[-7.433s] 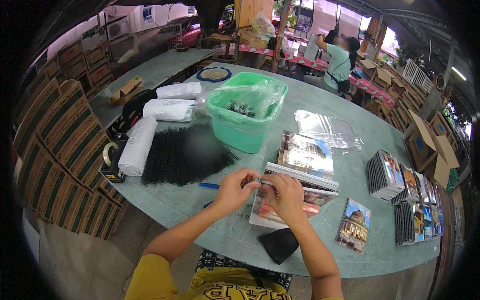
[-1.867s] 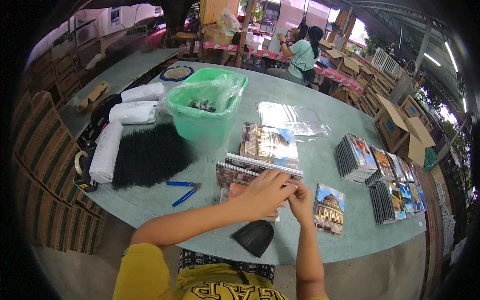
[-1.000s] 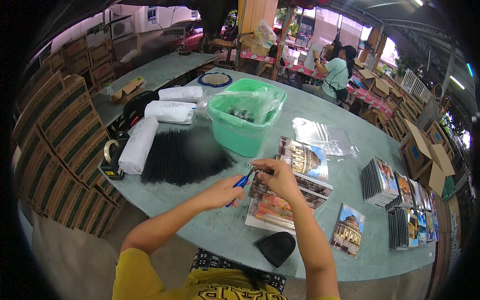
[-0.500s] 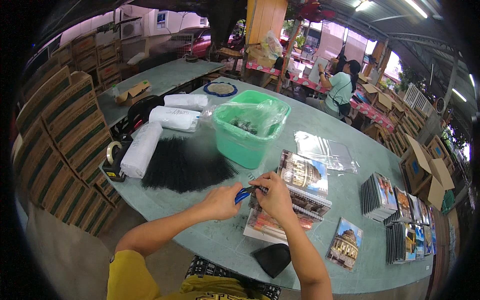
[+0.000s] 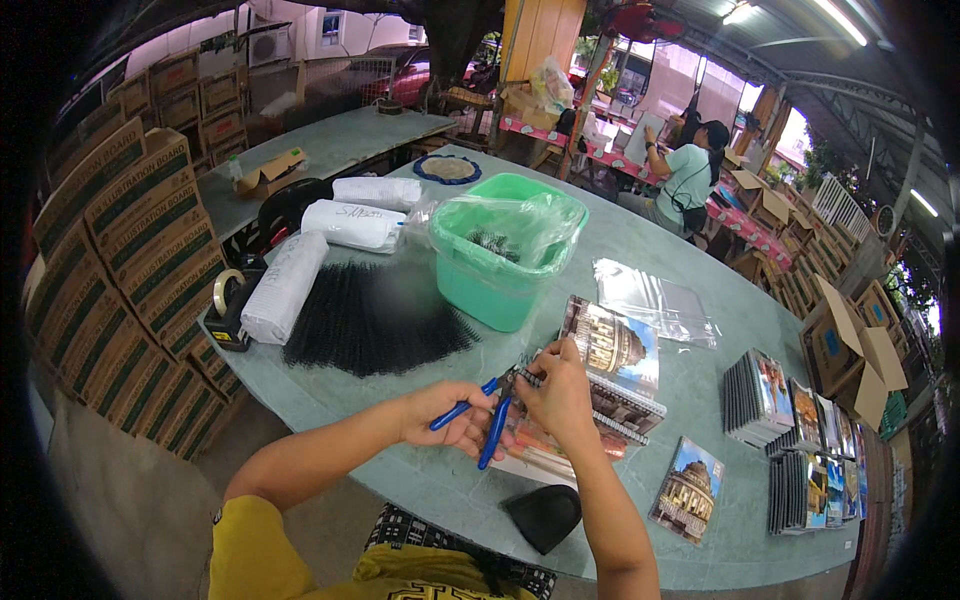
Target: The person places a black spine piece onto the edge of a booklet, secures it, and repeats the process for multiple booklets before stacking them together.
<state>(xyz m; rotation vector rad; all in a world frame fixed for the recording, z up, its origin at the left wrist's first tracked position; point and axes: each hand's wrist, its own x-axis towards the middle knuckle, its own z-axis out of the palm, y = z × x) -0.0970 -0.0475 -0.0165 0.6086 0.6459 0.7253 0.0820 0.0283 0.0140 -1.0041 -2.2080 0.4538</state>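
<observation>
In my left hand (image 5: 452, 408) are blue-handled cutting pliers (image 5: 496, 432), their two handles spread wide. The jaws point to the fingertips of my right hand (image 5: 562, 392). That hand is closed at the coil-bound edge of a spiral notebook at the left side of a stack; the fingers hide the exact grip. A domed building is printed on the top notebook (image 5: 618, 345) of this stack. Below my hands lies a reddish printed sheet or cover (image 5: 545, 445), partly covered. Close to my right forearm rests a black, rounded object (image 5: 543, 518).
A green tub (image 5: 480, 290) lined with clear plastic stands beyond my hands. Left of it lie black plastic coils (image 5: 370, 320), white wrapped rolls (image 5: 285, 290) and a tape dispenser (image 5: 230, 310). Clear sleeves (image 5: 655, 305), a single notebook (image 5: 690, 488) and notebook stacks (image 5: 757, 395) are rightward.
The pliers' handles have spread apart and my left fingers have loosened around them. My right hand stays at the notebook's edge, shifted slightly right.
</observation>
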